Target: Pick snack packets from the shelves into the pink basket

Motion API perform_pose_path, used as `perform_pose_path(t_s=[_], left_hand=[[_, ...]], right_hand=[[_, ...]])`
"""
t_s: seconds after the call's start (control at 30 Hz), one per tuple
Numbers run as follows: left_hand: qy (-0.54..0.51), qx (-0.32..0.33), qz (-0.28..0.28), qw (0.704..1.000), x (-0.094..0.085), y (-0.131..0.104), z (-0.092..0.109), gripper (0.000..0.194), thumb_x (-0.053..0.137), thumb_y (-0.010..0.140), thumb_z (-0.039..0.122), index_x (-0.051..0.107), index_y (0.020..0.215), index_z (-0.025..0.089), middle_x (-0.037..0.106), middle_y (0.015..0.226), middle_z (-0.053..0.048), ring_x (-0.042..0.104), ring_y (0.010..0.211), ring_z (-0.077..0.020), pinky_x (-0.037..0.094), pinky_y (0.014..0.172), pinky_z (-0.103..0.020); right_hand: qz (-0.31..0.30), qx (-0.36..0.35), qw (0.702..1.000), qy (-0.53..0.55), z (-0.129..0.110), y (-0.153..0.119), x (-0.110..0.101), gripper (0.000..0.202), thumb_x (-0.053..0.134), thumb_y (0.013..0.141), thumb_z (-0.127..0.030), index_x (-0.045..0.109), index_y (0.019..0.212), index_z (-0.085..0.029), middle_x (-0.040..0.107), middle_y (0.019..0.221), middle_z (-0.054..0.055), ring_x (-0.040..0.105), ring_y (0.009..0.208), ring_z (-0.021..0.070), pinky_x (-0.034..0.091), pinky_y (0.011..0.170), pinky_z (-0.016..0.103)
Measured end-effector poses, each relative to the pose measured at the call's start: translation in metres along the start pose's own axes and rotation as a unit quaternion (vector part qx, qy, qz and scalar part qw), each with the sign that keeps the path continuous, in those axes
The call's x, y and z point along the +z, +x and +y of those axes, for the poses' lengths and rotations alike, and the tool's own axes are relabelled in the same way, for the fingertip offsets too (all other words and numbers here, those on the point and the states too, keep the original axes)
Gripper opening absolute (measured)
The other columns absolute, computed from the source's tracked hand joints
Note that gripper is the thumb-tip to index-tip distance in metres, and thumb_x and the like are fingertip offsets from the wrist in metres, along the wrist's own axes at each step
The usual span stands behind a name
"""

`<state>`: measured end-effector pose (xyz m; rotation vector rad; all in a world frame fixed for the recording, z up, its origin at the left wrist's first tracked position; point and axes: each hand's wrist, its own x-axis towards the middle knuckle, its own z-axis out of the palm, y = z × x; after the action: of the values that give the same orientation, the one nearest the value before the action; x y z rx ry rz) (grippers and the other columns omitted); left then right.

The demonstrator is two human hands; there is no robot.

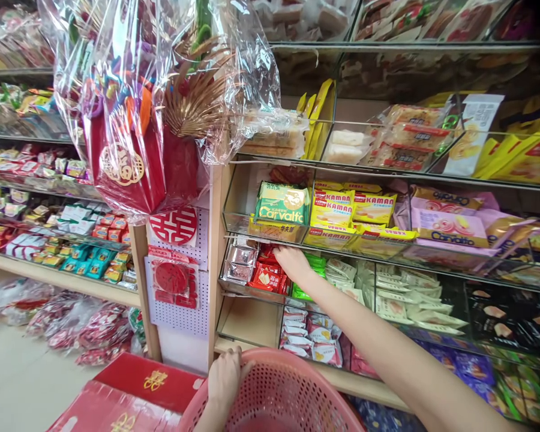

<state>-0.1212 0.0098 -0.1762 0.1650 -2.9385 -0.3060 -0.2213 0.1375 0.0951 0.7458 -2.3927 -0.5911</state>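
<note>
A pink perforated plastic basket (292, 372) is at the bottom centre, and my left hand (225, 375) has its fingers wrapped over the rim on the left side. My right hand (292, 264) reaches into a low shelf compartment, at the red snack packets (269, 273); its fingertips are hidden among them. Left of those packets lie clear-wrapped packs (242, 264), and bright green packets (314, 267) show just right of my hand. A green Carvalfo pack (282, 204) stands on the shelf above, beside yellow Kaman packs (333, 207).
A large cellophane-wrapped arrangement in a red pot (126, 162) hangs or stands at the upper left. Red boxes (148, 381) lie left of the basket. Wooden shelf edges (360, 381) and glass dividers surround the reaching arm. Bagged goods (103, 324) sit on the floor at left.
</note>
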Motion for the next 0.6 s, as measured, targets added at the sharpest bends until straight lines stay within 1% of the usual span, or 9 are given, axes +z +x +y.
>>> perform_pose_path(t_s=[0.1, 0.23, 0.3, 0.5, 0.6], left_hand=[[0.000, 0.004, 0.001, 1.000, 0.001, 0.000, 0.001, 0.040, 0.043, 0.088, 0.048, 0.061, 0.103, 0.015, 0.068, 0.092, -0.012, 0.065, 0.088, -0.0256, 0.048, 0.071, -0.031], [0.011, 0.005, 0.001, 1.000, -0.001, -0.001, 0.002, 0.041, 0.043, 0.089, 0.048, 0.060, 0.105, 0.014, 0.068, 0.092, -0.013, 0.066, 0.088, -0.0256, 0.049, 0.071, -0.031], [0.014, 0.005, 0.001, 1.000, -0.001, -0.002, 0.002, 0.041, 0.042, 0.089, 0.048, 0.060, 0.105, 0.015, 0.067, 0.093, -0.013, 0.066, 0.087, -0.0253, 0.049, 0.070, -0.031], [0.004, 0.010, 0.008, 1.000, 0.000, -0.002, 0.001, 0.040, 0.042, 0.089, 0.047, 0.061, 0.102, 0.015, 0.067, 0.090, -0.012, 0.066, 0.087, -0.0253, 0.049, 0.071, -0.031], [0.006, 0.011, 0.009, 1.000, 0.001, -0.001, 0.002, 0.040, 0.043, 0.089, 0.047, 0.061, 0.104, 0.015, 0.067, 0.091, -0.012, 0.065, 0.088, -0.0257, 0.049, 0.072, -0.032]], right_hand=[[0.004, -0.002, 1.000, -0.006, -0.003, 0.000, -0.001, 0.027, 0.038, 0.085, -0.003, 0.059, 0.100, -0.010, 0.066, 0.100, 0.015, 0.062, 0.096, 0.0225, 0.047, 0.075, 0.030], [0.017, -0.003, 1.000, -0.011, -0.003, 0.000, 0.000, 0.028, 0.037, 0.084, -0.002, 0.057, 0.101, -0.010, 0.067, 0.097, 0.014, 0.063, 0.088, 0.0222, 0.046, 0.069, 0.030], [0.031, -0.007, 0.999, -0.013, -0.001, 0.000, 0.001, 0.028, 0.036, 0.085, -0.002, 0.056, 0.103, -0.011, 0.066, 0.097, 0.013, 0.063, 0.087, 0.0218, 0.045, 0.068, 0.030], [0.078, -0.035, 0.996, -0.021, -0.001, -0.007, 0.006, 0.030, 0.028, 0.090, -0.007, 0.052, 0.108, -0.014, 0.061, 0.104, 0.012, 0.054, 0.097, 0.0222, 0.041, 0.077, 0.033], [0.105, -0.046, 0.993, -0.031, -0.003, -0.011, 0.010, 0.033, 0.025, 0.091, -0.008, 0.050, 0.113, -0.014, 0.060, 0.102, 0.012, 0.052, 0.094, 0.0221, 0.039, 0.076, 0.034]])
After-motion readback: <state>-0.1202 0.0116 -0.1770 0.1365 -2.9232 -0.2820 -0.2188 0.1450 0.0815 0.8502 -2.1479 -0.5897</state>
